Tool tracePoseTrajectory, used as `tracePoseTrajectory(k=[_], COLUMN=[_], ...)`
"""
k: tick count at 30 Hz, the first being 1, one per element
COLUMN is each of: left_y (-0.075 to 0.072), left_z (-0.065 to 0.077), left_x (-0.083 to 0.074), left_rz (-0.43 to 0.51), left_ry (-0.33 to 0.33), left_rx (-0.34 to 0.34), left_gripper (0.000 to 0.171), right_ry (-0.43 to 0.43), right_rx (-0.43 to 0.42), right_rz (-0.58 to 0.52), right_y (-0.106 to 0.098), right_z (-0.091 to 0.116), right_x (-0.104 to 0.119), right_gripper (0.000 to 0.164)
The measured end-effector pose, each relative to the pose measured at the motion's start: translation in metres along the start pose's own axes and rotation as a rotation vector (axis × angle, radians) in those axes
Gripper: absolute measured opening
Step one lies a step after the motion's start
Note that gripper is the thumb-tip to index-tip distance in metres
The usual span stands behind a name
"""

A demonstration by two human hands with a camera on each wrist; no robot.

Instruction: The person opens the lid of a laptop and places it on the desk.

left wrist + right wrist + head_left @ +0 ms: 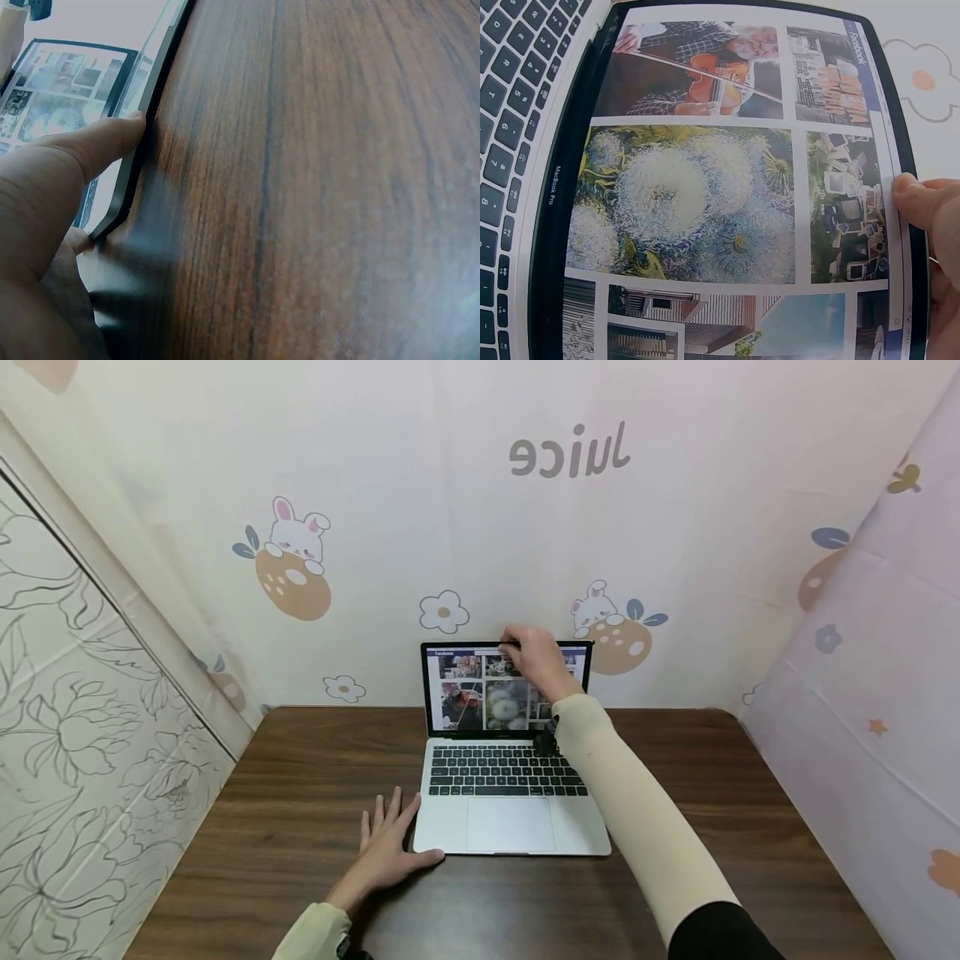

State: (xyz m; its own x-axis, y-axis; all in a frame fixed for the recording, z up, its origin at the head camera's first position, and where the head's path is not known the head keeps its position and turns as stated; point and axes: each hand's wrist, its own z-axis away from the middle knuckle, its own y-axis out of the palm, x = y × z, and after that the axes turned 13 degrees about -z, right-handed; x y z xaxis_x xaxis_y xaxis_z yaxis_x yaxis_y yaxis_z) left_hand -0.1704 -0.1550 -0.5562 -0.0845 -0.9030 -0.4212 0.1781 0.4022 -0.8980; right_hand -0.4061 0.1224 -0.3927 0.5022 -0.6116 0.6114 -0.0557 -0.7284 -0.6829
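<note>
An open silver laptop (510,827) sits on the wooden table, its lit screen (461,693) showing a page of pictures. My right hand (534,656) pinches the top edge of the lid, thumb on the screen side and fingers behind, as the right wrist view (937,217) also shows. Spread at the laptop's front left corner, my left hand (390,847) has its thumb on the front edge and its fingers along the left side. In the left wrist view the thumb (112,139) rests on the laptop's edge. My right forearm covers part of the keyboard (487,768).
The dark wooden table (315,777) extends on both sides of the laptop. Close behind the lid hangs a pale curtain (390,527) with rabbit and flower prints. A flower-patterned panel (75,735) stands at the left, and another pale curtain (862,693) at the right.
</note>
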Motion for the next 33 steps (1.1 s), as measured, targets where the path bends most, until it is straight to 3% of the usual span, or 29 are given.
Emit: tracePoseTrajectory(k=[24, 33], left_y=[0.004, 0.003], left_z=[-0.001, -0.001], left_x=[-0.001, 0.002], left_rz=[0.019, 0.014], left_ry=[0.006, -0.008], left_rx=[-0.012, -0.015], left_gripper=[0.106, 0.107], right_ry=[-0.008, -0.081], right_rx=[-0.044, -0.051], right_rz=[0.0, 0.107], right_y=[0.006, 0.009], right_z=[-0.001, 0.001], right_x=[-0.011, -0.008], right_gripper=[0.012, 0.013])
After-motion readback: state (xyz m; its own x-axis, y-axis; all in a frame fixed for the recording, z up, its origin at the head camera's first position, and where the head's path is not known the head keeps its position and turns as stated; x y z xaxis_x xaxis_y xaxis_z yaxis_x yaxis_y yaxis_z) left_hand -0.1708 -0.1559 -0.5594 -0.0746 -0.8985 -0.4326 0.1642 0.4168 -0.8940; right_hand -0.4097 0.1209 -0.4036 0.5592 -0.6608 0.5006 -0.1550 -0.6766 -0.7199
